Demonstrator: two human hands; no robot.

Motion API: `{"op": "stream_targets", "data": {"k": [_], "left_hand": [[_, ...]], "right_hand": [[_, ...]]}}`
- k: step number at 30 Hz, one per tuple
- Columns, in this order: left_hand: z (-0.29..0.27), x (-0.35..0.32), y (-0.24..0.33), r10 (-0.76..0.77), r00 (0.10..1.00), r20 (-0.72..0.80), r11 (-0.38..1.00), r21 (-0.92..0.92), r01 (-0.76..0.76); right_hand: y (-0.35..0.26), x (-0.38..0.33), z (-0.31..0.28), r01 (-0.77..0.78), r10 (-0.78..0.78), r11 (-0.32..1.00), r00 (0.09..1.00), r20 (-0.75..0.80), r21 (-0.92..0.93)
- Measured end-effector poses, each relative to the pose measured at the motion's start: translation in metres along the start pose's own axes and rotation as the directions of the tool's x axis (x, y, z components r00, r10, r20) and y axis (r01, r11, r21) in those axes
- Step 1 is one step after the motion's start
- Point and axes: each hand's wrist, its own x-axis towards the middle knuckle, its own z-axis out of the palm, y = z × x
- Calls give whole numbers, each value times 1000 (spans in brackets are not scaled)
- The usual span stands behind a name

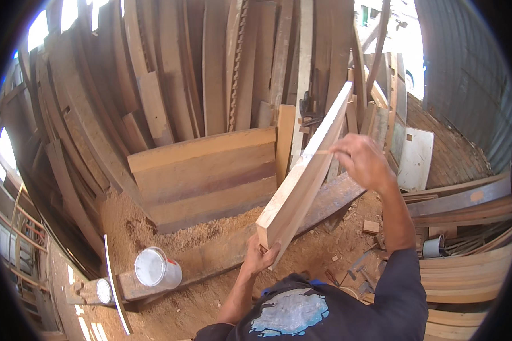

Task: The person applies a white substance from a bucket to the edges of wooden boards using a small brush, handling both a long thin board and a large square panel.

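A long pale wooden plank [305, 190] stands tilted on edge in front of me, sloping up and away to the right. My left hand [259, 257] grips its near lower end, thumb on the side face. Wet-looking white stuff coats the far stretch of its narrow upper edge; the near stretch is bare wood. In my right hand [359, 161] a thin light-coloured stick [323, 152] is pinched, its tip at that edge where the white begins. Whether the tip has bristles I cannot tell. The plank crosses over a low wooden beam [210, 257].
A white bucket [173, 277] and a smaller white tub [104, 291] stand at the beam's left end, near a thin curved strip [116, 287]. Boards [213, 74] lean along the back. Tools [361, 267] and offcuts lie on the sawdust floor; stacked planks [466, 278] fill the right.
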Motion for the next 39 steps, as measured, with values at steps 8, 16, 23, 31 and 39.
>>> {"op": "stream_targets", "data": {"k": [8,16,23,31,39], "left_hand": [[1,-10,-12,103,995,-5,993,-64,-103],[5,-12,-33,245,969,22,953,-188,-236],[-8,-29,-51,231,973,-11,949,-217,-228],[-27,-41,-74,236,971,-43,926,-292,-238],[-48,-46,-86,210,972,-102,913,-335,-232]], "right_hand": [[-251,-45,63,222,-502,487,863,62,845],[-421,9,208,252,-509,830,706,492,498],[-520,26,381,446,-555,821,476,682,357],[-580,-4,492,381,-500,855,428,752,352],[-596,-16,549,272,-430,899,408,805,342]]}}
